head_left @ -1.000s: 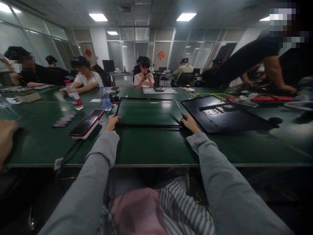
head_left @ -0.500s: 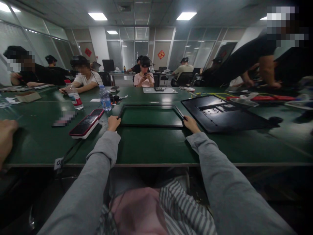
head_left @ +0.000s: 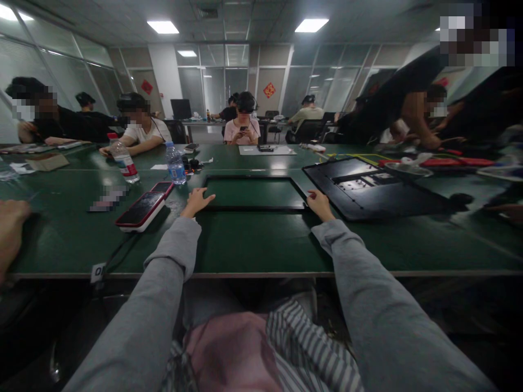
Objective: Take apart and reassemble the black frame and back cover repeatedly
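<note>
A thin black rectangular frame (head_left: 253,208) lies flat on the green table (head_left: 261,245) in front of me, the tabletop showing through its middle. At its left side is my left hand (head_left: 198,202), open, with thumb and fingers spread above the corner. My right hand (head_left: 319,204) stands at the frame's right side with its fingers bent and lifted a little off the bar; its fingers look apart with nothing in them. Just right of that hand lies a large black panel (head_left: 392,201), like the back of a monitor, with metal parts in its middle.
To the left are a phone (head_left: 143,208) on a white block with a cable, a blue-labelled bottle (head_left: 176,164) and a red-capped bottle (head_left: 123,159). Another person's hand (head_left: 13,226) rests at the far left. Across the table sit several people; one leans over at right.
Both hands have let go of the frame's sides. My left fingers have spread and shifted slightly right; the frame now lies flat. The person leaning at right has moved their arms.
</note>
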Demonstrator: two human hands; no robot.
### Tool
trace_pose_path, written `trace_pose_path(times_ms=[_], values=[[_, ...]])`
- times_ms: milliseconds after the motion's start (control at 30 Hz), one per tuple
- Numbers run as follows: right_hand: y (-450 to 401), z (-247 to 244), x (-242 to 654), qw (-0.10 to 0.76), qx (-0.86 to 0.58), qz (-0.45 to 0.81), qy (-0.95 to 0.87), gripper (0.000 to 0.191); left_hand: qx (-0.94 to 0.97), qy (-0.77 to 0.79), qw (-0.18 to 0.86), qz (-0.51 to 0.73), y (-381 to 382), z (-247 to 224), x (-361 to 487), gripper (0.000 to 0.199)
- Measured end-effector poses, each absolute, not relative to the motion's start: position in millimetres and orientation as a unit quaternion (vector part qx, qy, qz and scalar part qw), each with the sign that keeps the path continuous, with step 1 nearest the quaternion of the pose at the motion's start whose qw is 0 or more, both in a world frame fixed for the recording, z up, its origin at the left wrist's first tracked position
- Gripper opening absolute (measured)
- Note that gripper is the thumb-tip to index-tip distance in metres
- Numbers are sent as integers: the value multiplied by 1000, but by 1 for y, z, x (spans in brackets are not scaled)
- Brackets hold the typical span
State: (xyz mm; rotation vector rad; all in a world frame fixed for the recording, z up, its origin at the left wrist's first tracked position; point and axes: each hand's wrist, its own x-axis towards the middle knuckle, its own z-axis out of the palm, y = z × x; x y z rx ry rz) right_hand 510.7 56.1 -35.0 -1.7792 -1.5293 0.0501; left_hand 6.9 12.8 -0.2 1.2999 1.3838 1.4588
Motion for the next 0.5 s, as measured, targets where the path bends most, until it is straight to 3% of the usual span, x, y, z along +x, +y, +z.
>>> trace_pose_path(times_ms=[267, 500], values=[[48, -30, 504, 405, -685, 70, -602, 46, 623, 566, 322, 434, 7, -1, 9, 68], [41, -19, 507, 417, -692, 10, -589, 53, 619, 571, 283, 459, 7, -10, 12, 45]])
